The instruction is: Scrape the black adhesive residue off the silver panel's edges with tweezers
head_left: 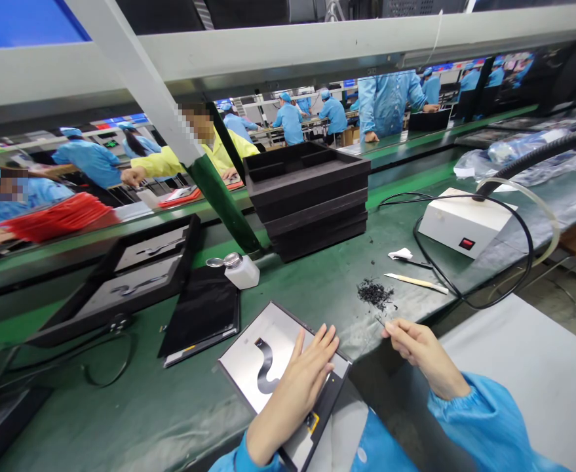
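Note:
A flat silver panel [248, 357] with a curved black ribbon cable [267, 371] lies on the green bench near its front edge. My left hand [301, 382] rests flat on the panel's right side, fingers stretched out. My right hand [418, 347] hovers just right of the panel, fingers pinched on a small thin tool whose tip [381, 320] points toward a little heap of black scraps [374, 292].
A stack of black trays [312, 210] stands behind. A white pump bottle [241, 269], black sheets [202, 314], a white box with a red switch [464, 225], black cables [523, 236] and a pale stick [415, 282] lie around. Several people in blue coats work beyond.

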The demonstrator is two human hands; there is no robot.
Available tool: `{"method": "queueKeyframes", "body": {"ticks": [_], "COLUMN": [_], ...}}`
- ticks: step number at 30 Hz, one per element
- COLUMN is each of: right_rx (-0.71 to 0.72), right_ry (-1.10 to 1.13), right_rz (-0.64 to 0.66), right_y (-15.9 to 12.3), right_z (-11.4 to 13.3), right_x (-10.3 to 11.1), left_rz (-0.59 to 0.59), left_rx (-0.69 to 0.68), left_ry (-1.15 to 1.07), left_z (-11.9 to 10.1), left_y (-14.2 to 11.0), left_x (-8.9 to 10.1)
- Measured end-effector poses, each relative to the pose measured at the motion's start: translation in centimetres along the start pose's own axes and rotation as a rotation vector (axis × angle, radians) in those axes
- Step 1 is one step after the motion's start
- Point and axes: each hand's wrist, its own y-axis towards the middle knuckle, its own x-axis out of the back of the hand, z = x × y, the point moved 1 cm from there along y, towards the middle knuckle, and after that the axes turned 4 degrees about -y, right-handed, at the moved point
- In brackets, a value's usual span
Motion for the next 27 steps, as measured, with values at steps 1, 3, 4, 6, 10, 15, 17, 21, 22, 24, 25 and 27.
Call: {"method": "queueKeyframes", "body": {"ticks": [1, 3, 4, 6, 10, 15, 17, 21, 22, 24, 25, 27], "right_rx": [0.000, 0.003, 0.005, 0.013, 0.028, 0.025, 0.028, 0.037, 0.039, 0.043, 0.046, 0.048], "right_ry": [0.000, 0.001, 0.003, 0.007, 0.002, -0.002, -0.004, -0.003, -0.002, 0.001, 0.002, 0.003], "right_rz": [-0.009, -0.022, -0.025, -0.027, -0.034, -0.028, -0.030, -0.027, -0.029, -0.037, -0.040, -0.051], "right_y": [0.1, 0.2, 0.3, 0.4, 0.7, 1.1, 1.2, 1.4, 1.5, 1.6, 1.7, 1.7], "right_z": [0.1, 0.5, 0.6, 0.8, 1.0, 0.7, 0.7, 0.8, 0.8, 0.9, 1.0, 1.2], "right_x": [0.1, 0.2, 0.3, 0.4, 0.9, 1.4, 1.6, 1.9, 2.0, 2.1, 2.2, 2.2], "left_rz": [-0.001, -0.005, -0.005, -0.005, -0.015, -0.015, -0.017, -0.033, -0.035, -0.035, -0.035, -0.032], "left_rx": [0.005, 0.015, 0.017, 0.018, 0.015, 0.017, 0.022, 0.020, 0.020, 0.019, 0.018, 0.017], "left_ry": [0.000, 0.000, 0.000, 0.002, 0.003, 0.011, 0.011, 0.013, 0.015, 0.016, 0.014, 0.009], "left_z": [0.0, 0.0, -0.1, 0.0, 0.1, 0.0, 0.0, -0.2, -0.1, -0.1, -0.1, 0.0], "left_y": [0.0, 0.0, 0.0, -0.1, -0.2, -0.2, -0.2, -0.2, -0.2, -0.2, -0.2, -0.2], "left_x": [0.0, 0.0, -0.1, -0.2, -0.4, -0.4, -0.3, -0.3, -0.3, -0.4, -0.4, -0.4]}}
